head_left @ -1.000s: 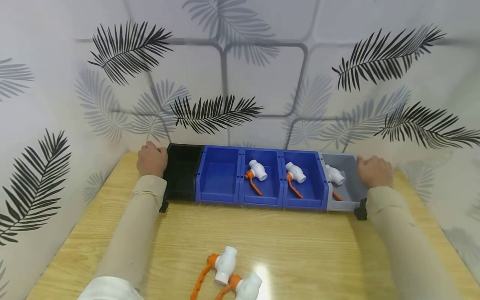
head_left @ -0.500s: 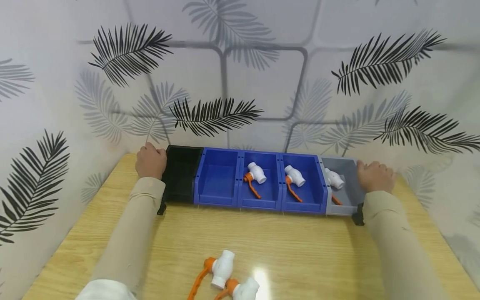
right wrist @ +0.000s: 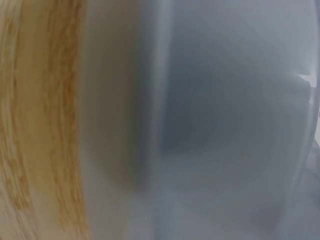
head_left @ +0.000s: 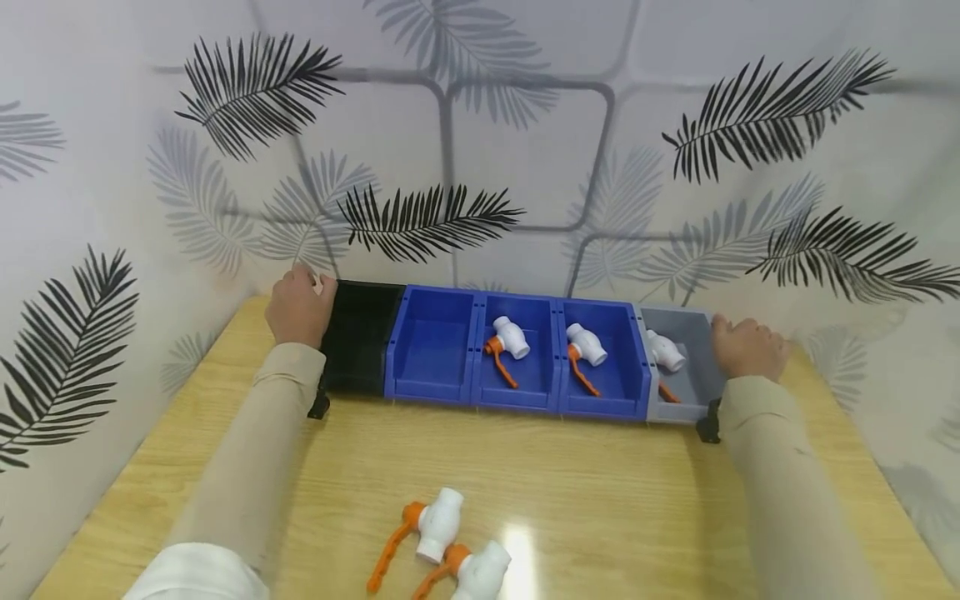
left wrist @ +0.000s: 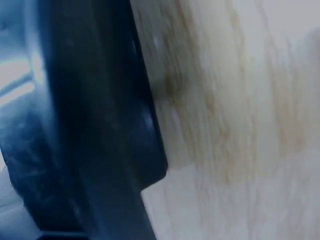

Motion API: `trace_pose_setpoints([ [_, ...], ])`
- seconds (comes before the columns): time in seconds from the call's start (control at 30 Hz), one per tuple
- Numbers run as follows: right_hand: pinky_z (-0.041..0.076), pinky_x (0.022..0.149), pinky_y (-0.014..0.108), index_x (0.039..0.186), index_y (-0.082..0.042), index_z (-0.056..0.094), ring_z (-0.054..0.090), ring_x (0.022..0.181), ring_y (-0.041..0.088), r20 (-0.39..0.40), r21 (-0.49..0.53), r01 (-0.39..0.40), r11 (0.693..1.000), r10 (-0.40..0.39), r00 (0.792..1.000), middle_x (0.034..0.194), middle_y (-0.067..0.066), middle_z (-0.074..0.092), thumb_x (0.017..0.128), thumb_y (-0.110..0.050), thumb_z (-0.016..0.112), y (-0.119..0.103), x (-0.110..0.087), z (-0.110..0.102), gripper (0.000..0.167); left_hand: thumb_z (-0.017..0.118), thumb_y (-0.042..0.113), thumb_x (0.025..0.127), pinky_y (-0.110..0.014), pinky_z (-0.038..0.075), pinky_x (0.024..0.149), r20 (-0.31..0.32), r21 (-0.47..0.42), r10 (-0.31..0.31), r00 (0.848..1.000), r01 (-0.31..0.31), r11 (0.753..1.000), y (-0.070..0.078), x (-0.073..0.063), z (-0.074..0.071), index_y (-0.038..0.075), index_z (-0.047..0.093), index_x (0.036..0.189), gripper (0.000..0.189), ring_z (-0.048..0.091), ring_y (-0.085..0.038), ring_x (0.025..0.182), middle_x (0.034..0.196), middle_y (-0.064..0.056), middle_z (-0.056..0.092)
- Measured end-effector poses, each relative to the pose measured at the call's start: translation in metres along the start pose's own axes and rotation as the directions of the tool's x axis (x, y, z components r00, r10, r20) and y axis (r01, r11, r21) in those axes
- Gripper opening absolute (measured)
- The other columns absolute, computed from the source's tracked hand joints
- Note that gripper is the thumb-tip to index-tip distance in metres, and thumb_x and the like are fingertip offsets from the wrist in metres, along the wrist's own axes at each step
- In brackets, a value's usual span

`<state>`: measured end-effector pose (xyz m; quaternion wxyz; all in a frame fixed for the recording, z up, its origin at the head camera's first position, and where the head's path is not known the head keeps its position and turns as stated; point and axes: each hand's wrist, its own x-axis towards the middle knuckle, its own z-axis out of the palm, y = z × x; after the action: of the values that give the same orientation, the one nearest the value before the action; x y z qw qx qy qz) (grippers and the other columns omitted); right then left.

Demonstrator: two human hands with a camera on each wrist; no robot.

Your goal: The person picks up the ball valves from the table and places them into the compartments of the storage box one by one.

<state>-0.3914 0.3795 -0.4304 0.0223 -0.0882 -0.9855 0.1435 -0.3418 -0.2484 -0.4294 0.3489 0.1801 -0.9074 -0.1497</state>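
A row of joined bins stands by the wall in the head view: a black bin [head_left: 362, 337] at the left, three blue bins [head_left: 432, 346] in the middle, a grey bin [head_left: 693, 362] at the right. My left hand [head_left: 300, 307] grips the outer side of the black bin. At the other end, my right hand [head_left: 750, 348] holds the outer rim of the grey bin. White ball valves with orange handles lie inside: one valve [head_left: 512, 338] in the middle blue bin, another valve [head_left: 587, 344] in the right blue bin, a third valve [head_left: 666, 352] in the grey bin. Fingertips are hidden behind the rims.
Two more ball valves lie on the wooden table [head_left: 600, 483] near its front: one valve [head_left: 440, 525] and, beside it, another valve [head_left: 482, 573]. Black clip-like parts [head_left: 708, 423] stick out at the row's front corners. A leaf-patterned wall [head_left: 525, 167] rises close behind the bins.
My left hand has edged slightly farther back along the black bin's side. The right hand keeps its hold on the grey bin. The head view has shifted a little.
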Motion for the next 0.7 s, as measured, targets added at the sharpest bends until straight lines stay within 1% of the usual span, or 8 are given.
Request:
trace_pose_setpoints([
  [0.13, 0.026, 0.087, 0.061, 0.113, 0.022, 0.044, 0.041, 0.101, 0.058, 0.017, -0.01, -0.009, 1.0, 0.009, 1.0, 0.11, 0.042, 0.045, 0.095, -0.051, 0.014, -0.003, -0.001, 0.01, 0.081, 0.048, 0.031, 0.087, -0.045, 0.036, 0.044, 0.009, -0.028, 0.022, 1.0, -0.021, 0.999, -0.004, -0.006, -0.007, 0.008, 0.048, 0.077, 0.025, 0.047, -0.031, 0.055, 0.066, -0.01, 0.048],
  [0.27, 0.029, 0.084, 0.062, 0.113, 0.022, 0.044, 0.042, 0.099, 0.058, 0.017, -0.02, -0.001, 1.0, 0.001, 1.0, 0.109, 0.042, 0.046, 0.094, -0.053, 0.013, -0.002, 0.003, 0.019, 0.083, 0.048, 0.029, 0.089, -0.04, 0.036, 0.047, 0.088, -0.154, 0.097, 0.991, -0.083, 0.985, 0.0, -0.02, -0.02, 0.01, 0.049, 0.078, 0.022, 0.046, -0.025, 0.057, 0.068, -0.007, 0.048],
  [0.33, 0.03, 0.083, 0.062, 0.113, 0.023, 0.044, 0.042, 0.097, 0.058, 0.014, -0.031, 0.002, 1.0, -0.001, 1.0, 0.108, 0.043, 0.046, 0.094, -0.054, 0.011, -0.001, 0.005, 0.019, 0.085, 0.047, 0.03, 0.09, -0.037, 0.035, 0.051, 0.137, -0.228, 0.163, 0.977, -0.129, 0.965, 0.006, -0.029, -0.03, 0.012, 0.049, 0.08, 0.021, 0.045, -0.021, 0.059, 0.07, -0.004, 0.048],
  [0.4, 0.032, 0.081, 0.061, 0.111, 0.023, 0.045, 0.044, 0.095, 0.059, 0.006, -0.036, -0.002, 0.999, 0.002, 1.0, 0.106, 0.044, 0.047, 0.094, -0.054, 0.011, -0.001, 0.006, 0.018, 0.086, 0.048, 0.029, 0.091, -0.035, 0.036, 0.054, 0.199, -0.292, 0.239, 0.95, -0.176, 0.94, 0.015, -0.041, -0.046, 0.013, 0.049, 0.082, 0.019, 0.045, -0.019, 0.06, 0.072, -0.002, 0.048],
  [0.43, 0.033, 0.08, 0.061, 0.11, 0.024, 0.045, 0.044, 0.094, 0.059, 0.002, -0.041, -0.003, 0.999, 0.003, 1.0, 0.105, 0.044, 0.047, 0.094, -0.054, 0.011, -0.001, 0.006, 0.016, 0.086, 0.048, 0.027, 0.091, -0.034, 0.037, 0.056, 0.236, -0.324, 0.276, 0.932, -0.192, 0.926, 0.02, -0.048, -0.055, 0.013, 0.049, 0.083, 0.017, 0.045, -0.018, 0.061, 0.073, -0.002, 0.049],
  [0.5, 0.033, 0.079, 0.062, 0.111, 0.024, 0.045, 0.044, 0.094, 0.059, 0.007, -0.042, -0.01, 0.999, 0.01, 1.0, 0.106, 0.044, 0.046, 0.094, -0.053, 0.011, -0.001, 0.005, 0.012, 0.086, 0.05, 0.025, 0.091, -0.032, 0.039, 0.06, 0.336, -0.373, 0.34, 0.878, -0.207, 0.904, 0.029, -0.064, -0.076, 0.013, 0.05, 0.086, 0.013, 0.047, -0.016, 0.065, 0.077, 0.0, 0.05],
  [0.63, 0.034, 0.078, 0.062, 0.112, 0.025, 0.044, 0.043, 0.094, 0.06, 0.012, -0.047, -0.007, 0.999, 0.008, 1.0, 0.106, 0.045, 0.045, 0.094, -0.052, 0.01, -0.002, 0.003, 0.004, 0.086, 0.053, 0.019, 0.09, -0.029, 0.044, 0.064, 0.539, -0.455, 0.439, 0.719, -0.19, 0.87, 0.041, -0.108, -0.116, 0.014, 0.054, 0.093, 0.006, 0.049, -0.013, 0.071, 0.084, 0.003, 0.052],
  [0.7, 0.033, 0.078, 0.062, 0.112, 0.025, 0.043, 0.043, 0.094, 0.06, 0.012, -0.04, -0.005, 0.999, 0.005, 1.0, 0.106, 0.045, 0.045, 0.094, -0.052, 0.01, -0.003, 0.001, 0.002, 0.085, 0.054, 0.017, 0.091, -0.028, 0.045, 0.067, 0.608, -0.473, 0.468, 0.641, -0.18, 0.862, 0.045, -0.134, -0.135, 0.014, 0.056, 0.096, 0.007, 0.05, -0.011, 0.075, 0.088, 0.006, 0.054],
])
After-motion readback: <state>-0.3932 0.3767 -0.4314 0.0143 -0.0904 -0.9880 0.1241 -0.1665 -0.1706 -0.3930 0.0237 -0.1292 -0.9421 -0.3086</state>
